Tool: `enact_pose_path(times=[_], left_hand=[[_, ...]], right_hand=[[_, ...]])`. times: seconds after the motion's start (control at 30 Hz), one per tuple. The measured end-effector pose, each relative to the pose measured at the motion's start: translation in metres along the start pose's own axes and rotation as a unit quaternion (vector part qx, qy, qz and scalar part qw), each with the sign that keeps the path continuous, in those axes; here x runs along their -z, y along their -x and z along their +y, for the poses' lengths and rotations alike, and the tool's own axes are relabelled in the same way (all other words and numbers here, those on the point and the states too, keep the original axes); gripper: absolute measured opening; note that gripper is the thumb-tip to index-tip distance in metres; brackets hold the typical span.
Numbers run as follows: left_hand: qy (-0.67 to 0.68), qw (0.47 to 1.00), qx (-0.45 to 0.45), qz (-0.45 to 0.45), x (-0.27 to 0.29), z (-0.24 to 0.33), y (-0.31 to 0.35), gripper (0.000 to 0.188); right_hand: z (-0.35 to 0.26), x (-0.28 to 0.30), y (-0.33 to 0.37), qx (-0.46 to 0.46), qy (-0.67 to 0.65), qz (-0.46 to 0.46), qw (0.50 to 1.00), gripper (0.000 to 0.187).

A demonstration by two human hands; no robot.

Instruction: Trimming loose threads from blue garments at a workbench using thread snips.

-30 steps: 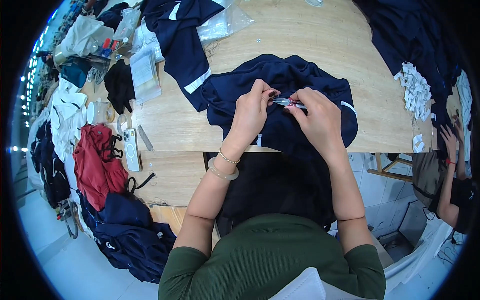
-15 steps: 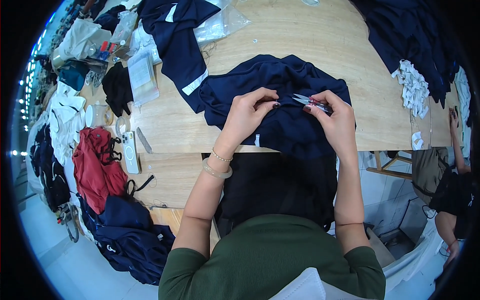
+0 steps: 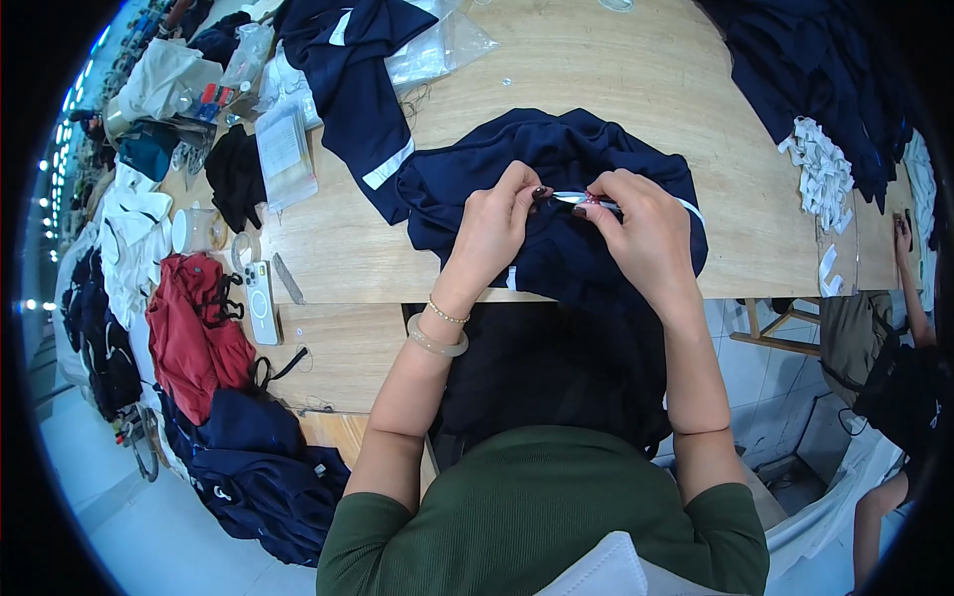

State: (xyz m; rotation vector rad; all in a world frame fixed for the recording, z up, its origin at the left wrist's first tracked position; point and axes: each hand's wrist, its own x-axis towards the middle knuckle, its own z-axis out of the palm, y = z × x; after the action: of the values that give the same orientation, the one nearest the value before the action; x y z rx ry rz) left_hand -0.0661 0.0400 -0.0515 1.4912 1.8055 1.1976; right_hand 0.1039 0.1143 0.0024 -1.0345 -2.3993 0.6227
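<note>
A navy garment point(image 3: 467, 169) lies bunched on the wooden table in front of me, its near part hanging over the edge into my lap. My left hand point(image 3: 495, 221) is pinched closed on the cloth near the garment's middle; whether a thread is also between those fingertips is too small to tell. My right hand point(image 3: 644, 226) grips a pair of small thread snips point(image 3: 569, 198), whose blades point left and reach almost to the left fingertips. Those blades appear close together. Part of the snips is hidden inside my right fingers.
Another navy garment point(image 3: 363, 114) with white patches lies at the upper left, by clear plastic bags point(image 3: 437, 50). A phone point(image 3: 261, 303) and red cloth point(image 3: 194, 328) are on the left. White strips point(image 3: 823, 179) are heaped at right, near dark garments point(image 3: 805, 70) and another person's arm point(image 3: 912, 283).
My right hand has moved left, bringing the snips nearer to my left fingertips, and the blades look closer together. The left hand has risen slightly. A white strip now shows at the garment's right edge.
</note>
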Motion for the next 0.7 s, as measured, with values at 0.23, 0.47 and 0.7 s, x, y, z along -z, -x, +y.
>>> enact_pose_path(times=[0.23, 0.47, 0.7], left_hand=[[0.063, 0.998, 0.004, 0.002, -0.003, -0.004, -0.001, 0.007], [0.037, 0.999, -0.026, -0.013, -0.001, -0.006, 0.0, 0.008], [-0.016, 1.0, 0.001, -0.006, 0.0, 0.004, -0.003, 0.005]], right_hand=[[0.003, 0.008, -0.005, 0.005, 0.016, -0.028, 0.999, 0.015], [0.004, 0.009, 0.001, -0.016, 0.001, -0.045, 0.999, 0.013], [0.002, -0.001, -0.002, 0.006, 0.017, -0.045, 0.999, 0.012]])
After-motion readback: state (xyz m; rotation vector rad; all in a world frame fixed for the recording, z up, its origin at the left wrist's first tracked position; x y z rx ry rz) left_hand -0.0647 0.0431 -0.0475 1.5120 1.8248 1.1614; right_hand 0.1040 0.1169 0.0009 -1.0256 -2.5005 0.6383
